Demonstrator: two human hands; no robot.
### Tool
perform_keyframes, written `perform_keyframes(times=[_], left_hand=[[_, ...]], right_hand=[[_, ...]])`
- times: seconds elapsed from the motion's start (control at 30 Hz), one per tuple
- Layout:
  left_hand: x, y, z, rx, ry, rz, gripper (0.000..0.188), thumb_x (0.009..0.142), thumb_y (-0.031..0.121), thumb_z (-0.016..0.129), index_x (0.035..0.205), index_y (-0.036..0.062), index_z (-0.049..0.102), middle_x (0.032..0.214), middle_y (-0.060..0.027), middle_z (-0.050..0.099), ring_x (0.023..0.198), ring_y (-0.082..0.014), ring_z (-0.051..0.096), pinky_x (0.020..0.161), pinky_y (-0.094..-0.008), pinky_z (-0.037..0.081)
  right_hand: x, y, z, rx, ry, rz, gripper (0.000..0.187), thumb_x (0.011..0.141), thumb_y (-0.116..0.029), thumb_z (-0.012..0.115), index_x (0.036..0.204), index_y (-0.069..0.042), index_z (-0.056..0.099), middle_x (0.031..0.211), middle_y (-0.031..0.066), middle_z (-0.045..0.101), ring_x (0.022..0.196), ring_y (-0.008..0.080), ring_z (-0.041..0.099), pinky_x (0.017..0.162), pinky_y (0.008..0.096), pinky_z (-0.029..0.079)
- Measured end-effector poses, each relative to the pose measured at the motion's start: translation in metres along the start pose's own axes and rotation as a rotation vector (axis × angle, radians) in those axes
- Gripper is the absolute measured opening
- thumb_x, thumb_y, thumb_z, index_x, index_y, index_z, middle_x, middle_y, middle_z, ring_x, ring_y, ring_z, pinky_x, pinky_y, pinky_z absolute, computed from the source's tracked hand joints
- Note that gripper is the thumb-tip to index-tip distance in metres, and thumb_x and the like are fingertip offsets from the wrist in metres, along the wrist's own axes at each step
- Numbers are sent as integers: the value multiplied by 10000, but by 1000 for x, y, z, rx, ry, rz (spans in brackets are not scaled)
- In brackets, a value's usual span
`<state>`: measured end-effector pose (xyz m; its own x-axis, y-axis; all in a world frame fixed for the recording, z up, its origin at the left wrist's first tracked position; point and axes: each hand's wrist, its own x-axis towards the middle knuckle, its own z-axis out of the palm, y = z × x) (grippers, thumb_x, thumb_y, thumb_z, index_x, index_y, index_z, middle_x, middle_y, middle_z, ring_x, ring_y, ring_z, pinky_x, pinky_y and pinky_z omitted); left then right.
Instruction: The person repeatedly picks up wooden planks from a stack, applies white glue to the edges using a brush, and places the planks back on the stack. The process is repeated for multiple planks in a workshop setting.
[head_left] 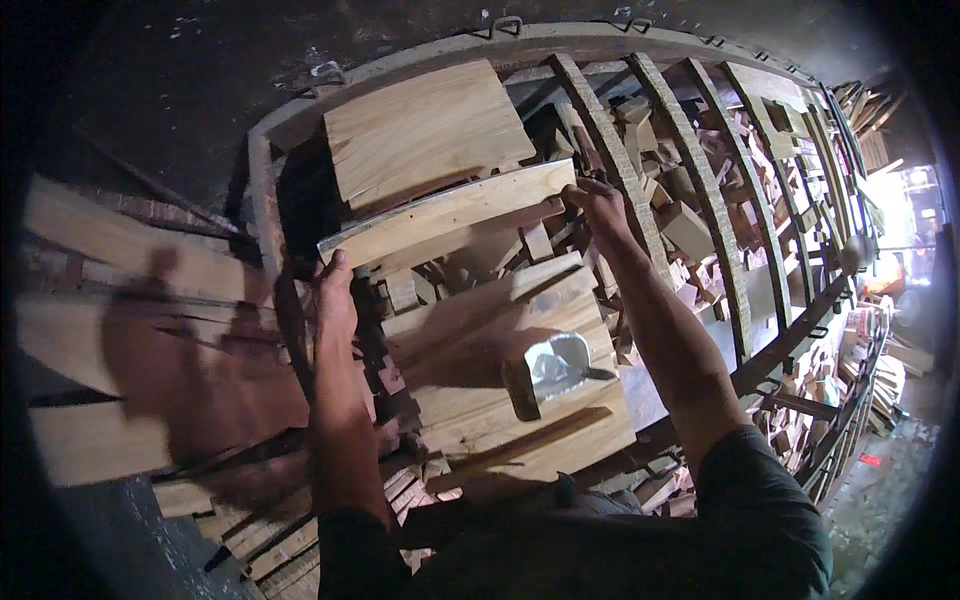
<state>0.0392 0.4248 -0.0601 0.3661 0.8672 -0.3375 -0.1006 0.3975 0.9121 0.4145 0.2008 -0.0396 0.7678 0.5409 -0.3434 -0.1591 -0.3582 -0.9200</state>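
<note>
Both my hands grip one narrow wooden board point(455, 210) by its ends, held slightly tilted with the right end farther away. My left hand point(336, 282) closes on its left end, the thumb at the near edge. At the other end my right hand point(600, 208) is wrapped round the corner. Just beyond it lies a wide pale wooden panel point(425, 125). Below, nearer to me, another wide wooden panel point(460, 370) carries a shiny silvery, open-mouthed container point(558, 365) with a brownish side.
A long metal-framed bin point(262, 190) with crossbars point(690, 185) holds many wood offcuts point(690, 232). Planks point(95, 340) lie at the left, with shadows on them. More wood scraps point(885, 395) are piled at the far right, near bright light.
</note>
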Motion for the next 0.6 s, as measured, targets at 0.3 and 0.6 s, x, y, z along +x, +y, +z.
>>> perform_keyframes(times=[0.3, 0.6], left_hand=[[81, -64, -16, 289, 83, -118, 550, 884, 368, 693, 1285, 21, 551, 1232, -83, 593, 1137, -213, 507, 1018, -371, 351], [99, -75, -11, 346, 58, -256, 558, 907, 445, 660, 1260, 19, 585, 1212, -90, 604, 1084, -230, 542, 946, -394, 433]], right_hand=[[75, 60, 26, -11, -55, -5, 417, 818, -264, 679, 1113, 31, 684, 931, 89, 698, 837, 171, 631, 787, 309, 486], [72, 27, 40, -394, 35, 94, 364, 820, -339, 697, 1055, -64, 737, 911, 63, 725, 825, 151, 643, 783, 293, 476]])
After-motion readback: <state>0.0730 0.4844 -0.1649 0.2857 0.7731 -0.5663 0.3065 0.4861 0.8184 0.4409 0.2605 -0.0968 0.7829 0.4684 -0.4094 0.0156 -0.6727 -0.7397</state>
